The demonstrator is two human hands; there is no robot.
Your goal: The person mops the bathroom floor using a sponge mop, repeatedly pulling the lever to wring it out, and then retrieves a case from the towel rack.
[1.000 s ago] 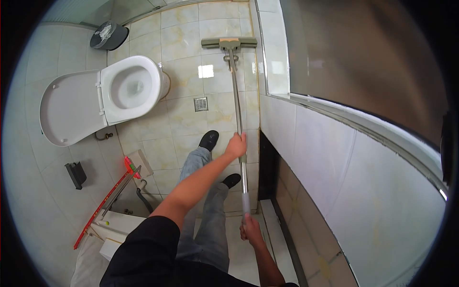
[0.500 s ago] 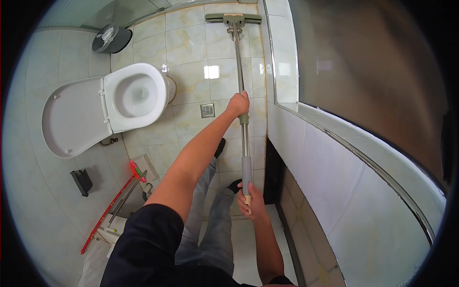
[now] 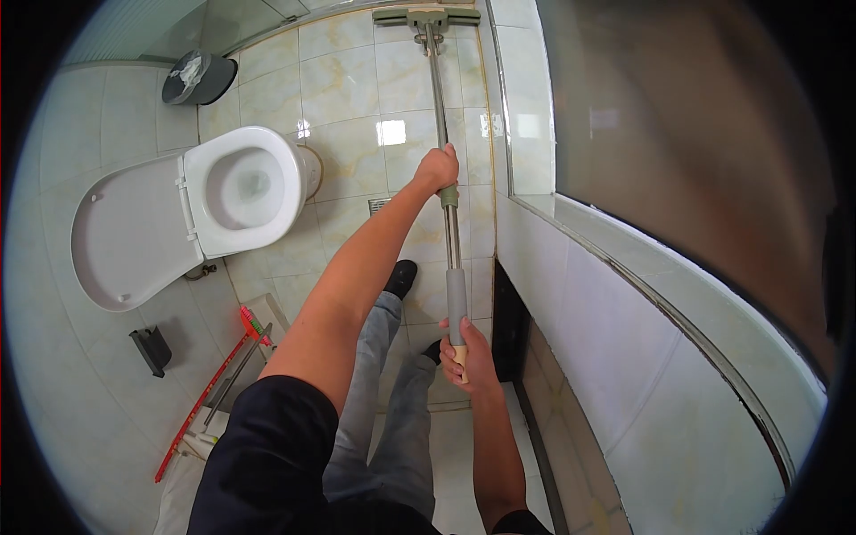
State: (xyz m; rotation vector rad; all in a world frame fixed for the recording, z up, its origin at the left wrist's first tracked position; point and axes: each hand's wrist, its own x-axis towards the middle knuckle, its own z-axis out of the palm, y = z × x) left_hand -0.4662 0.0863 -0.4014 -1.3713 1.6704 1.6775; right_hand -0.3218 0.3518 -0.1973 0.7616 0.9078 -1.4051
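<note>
A long-handled sponge mop [image 3: 456, 299] runs up the right side of the tiled floor, its wide head [image 3: 417, 18] flat on the tiles by the far edge. My left hand [image 3: 438, 169] is closed around the metal pole, just above a green collar. Lower down, my right hand [image 3: 471, 358] wraps the grey and beige grip at the handle's near end. The mop head's underside is hidden against the floor.
To the left stands a toilet [image 3: 290, 192] with its lid raised; a grey bin [image 3: 211, 78] sits behind it. A floor drain [image 3: 379, 206] is partly covered by my left arm. A red-handled brush [image 3: 209, 392] leans at lower left. A ledged wall [image 3: 571, 294] borders the right.
The mop has slid slightly farther away along the floor, both hands moving with it and keeping their hold. My view has shifted a little, and my left arm now covers part of the drain.
</note>
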